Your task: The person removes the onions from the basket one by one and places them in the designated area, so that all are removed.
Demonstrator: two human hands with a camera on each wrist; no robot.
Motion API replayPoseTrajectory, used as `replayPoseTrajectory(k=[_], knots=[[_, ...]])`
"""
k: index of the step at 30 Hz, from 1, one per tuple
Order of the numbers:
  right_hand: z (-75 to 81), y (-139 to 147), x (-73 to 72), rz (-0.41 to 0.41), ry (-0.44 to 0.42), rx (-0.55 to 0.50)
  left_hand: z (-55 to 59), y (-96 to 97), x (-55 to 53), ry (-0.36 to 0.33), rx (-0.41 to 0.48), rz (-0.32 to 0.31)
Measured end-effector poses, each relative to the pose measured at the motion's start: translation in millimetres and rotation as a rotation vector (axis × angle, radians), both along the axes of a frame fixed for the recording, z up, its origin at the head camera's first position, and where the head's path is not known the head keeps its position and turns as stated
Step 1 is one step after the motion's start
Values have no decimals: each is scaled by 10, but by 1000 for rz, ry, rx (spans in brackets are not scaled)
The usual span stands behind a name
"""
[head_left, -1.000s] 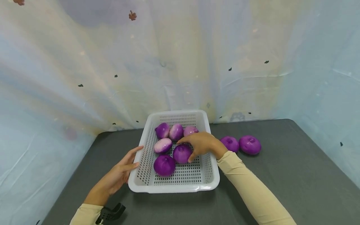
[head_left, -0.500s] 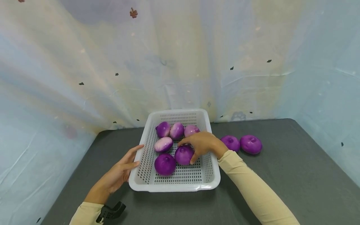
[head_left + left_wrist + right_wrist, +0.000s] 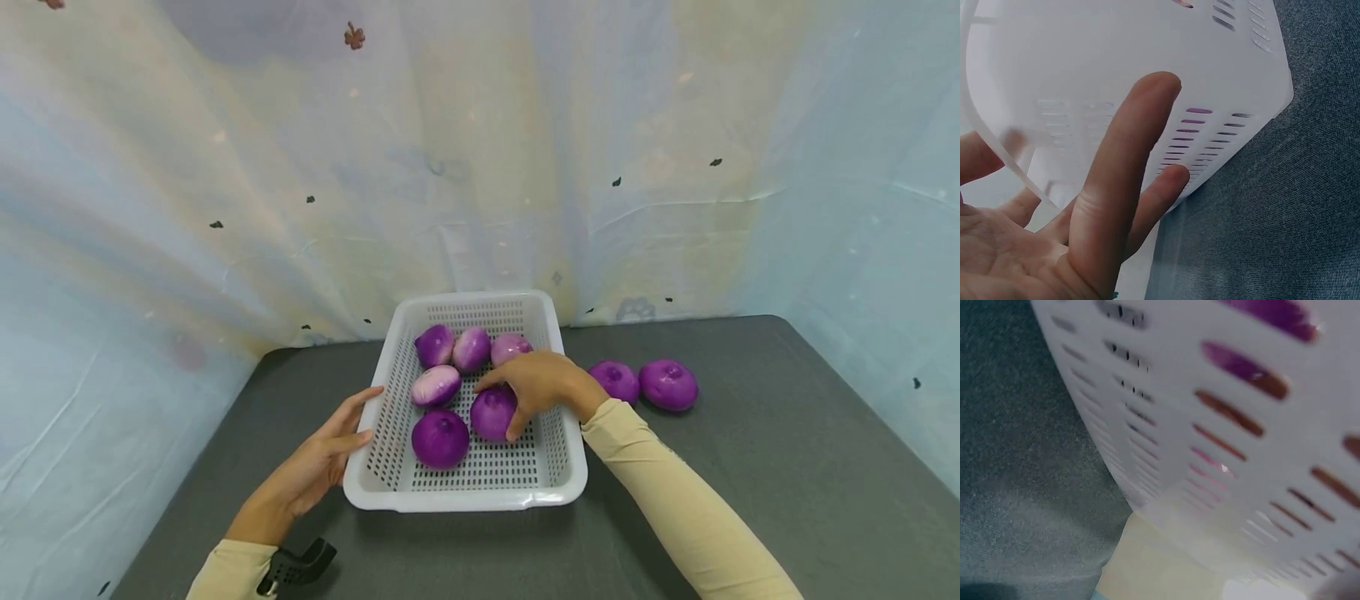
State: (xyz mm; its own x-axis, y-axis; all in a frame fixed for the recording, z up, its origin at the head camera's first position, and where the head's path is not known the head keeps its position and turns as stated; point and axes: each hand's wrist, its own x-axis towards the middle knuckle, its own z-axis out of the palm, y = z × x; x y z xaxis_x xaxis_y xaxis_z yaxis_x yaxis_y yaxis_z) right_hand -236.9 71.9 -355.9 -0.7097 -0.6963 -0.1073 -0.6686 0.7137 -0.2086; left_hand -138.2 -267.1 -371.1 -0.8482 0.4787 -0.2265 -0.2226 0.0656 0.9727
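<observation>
A white perforated plastic basket point(image 3: 465, 501) stands on the dark table, holding several purple onions. Inside it, my right hand point(image 3: 538, 385) curls its fingers and thumb round a purple onion point(image 3: 491, 414) at the right. Left of that sits a large purple onion point(image 3: 440, 439), with a paler purple-and-white onion point(image 3: 436, 387) behind it. My left hand point(image 3: 330, 454) rests against the basket's left side with fairly straight fingers. Its extended fingers point(image 3: 1116, 162) lie along the slotted wall point(image 3: 1147, 94) in the left wrist view. The right wrist view shows the slotted basket wall point(image 3: 1172, 406), which largely hides the right hand.
Two purple onions, one nearer the basket point(image 3: 615, 382) and one farther right point(image 3: 668, 385), lie on the dark table point(image 3: 750, 450) outside the basket. A pale patterned curtain point(image 3: 480, 167) hangs behind the table. A black strap point(image 3: 300, 567) is on the left wrist.
The onion in my right hand has shifted slightly to the right, apart from the large onion beside it. The left hand and the basket stay nearly still.
</observation>
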Motion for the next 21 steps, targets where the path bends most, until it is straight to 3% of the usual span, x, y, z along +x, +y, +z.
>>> replayPoseTrajectory(k=[9, 21], knots=[[-9, -13, 18, 31, 26, 20, 10, -12, 5, 4, 1, -3], [21, 1, 26, 63, -69, -46, -17, -1, 23, 24, 4, -8]])
